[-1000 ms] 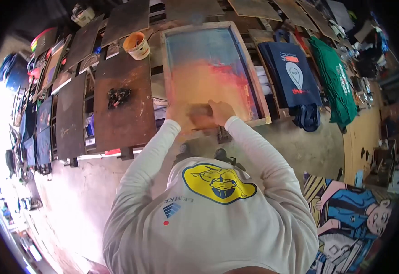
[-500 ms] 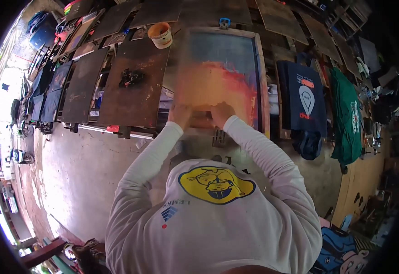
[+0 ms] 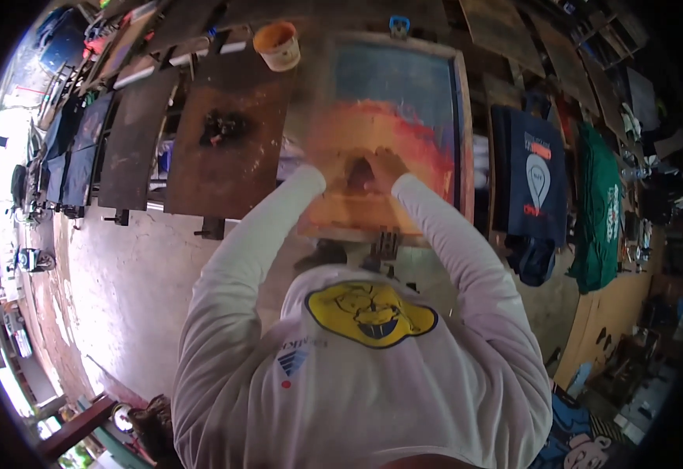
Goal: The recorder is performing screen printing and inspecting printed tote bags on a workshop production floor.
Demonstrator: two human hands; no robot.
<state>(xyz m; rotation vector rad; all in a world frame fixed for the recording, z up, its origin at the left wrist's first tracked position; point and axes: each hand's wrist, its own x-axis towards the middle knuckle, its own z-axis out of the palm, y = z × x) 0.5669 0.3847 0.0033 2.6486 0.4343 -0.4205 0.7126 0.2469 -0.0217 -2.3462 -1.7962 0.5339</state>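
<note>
Squeegee (image 3: 361, 177) sits on the framed screen's (image 3: 464, 125) 6 o'clock half. Your right hand (image 3: 387, 166) pinches its 3 o'clock end; left hand's (image 3: 332, 166) grip cannot be told. Likely stiff, light, slippery; hold both ends.

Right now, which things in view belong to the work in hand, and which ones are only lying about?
In the work:
left hand and right hand
brown block, blurred, between them
orange-smeared framed screen below
probably the orange-stained bucket

Apparently lying about:
dark crumpled bundle
navy printed cloth
green cloth
</note>
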